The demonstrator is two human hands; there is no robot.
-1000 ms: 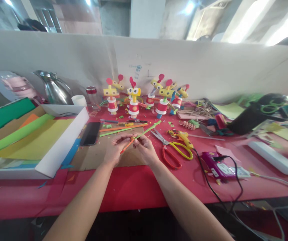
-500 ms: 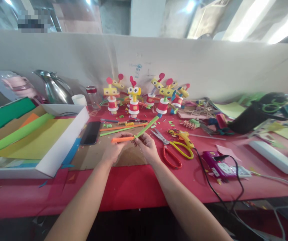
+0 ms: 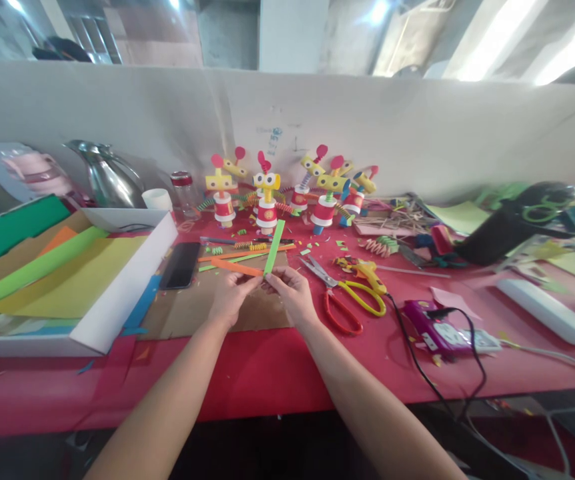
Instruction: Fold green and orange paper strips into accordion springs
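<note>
My left hand [image 3: 233, 295] pinches an orange paper strip [image 3: 235, 268] near its right end. A green paper strip [image 3: 274, 247] stands up from the crossing of the two, and my right hand [image 3: 290, 290] is closed on its lower end. Fingertips of both hands meet at this joint, partly hiding it. Beneath the hands lies a brown cardboard sheet [image 3: 182, 320]. Just beyond them are further orange and green strips and small coiled paper springs [image 3: 252, 247]. Scissors [image 3: 340, 293] with red and yellow handles lie right of my right hand.
Several paper-cup figures [image 3: 267, 213] stand along the wall. A white box [image 3: 132, 280] of coloured paper and a phone [image 3: 181, 265] are on the left. A yellow glue gun [image 3: 367, 273], a purple power socket [image 3: 435, 330] and a black holder [image 3: 505, 230] are on the right.
The green strip has swung from leaning right to nearly upright. The orange strip's free left end has risen and shifted left. Both hands remain at the joint.
</note>
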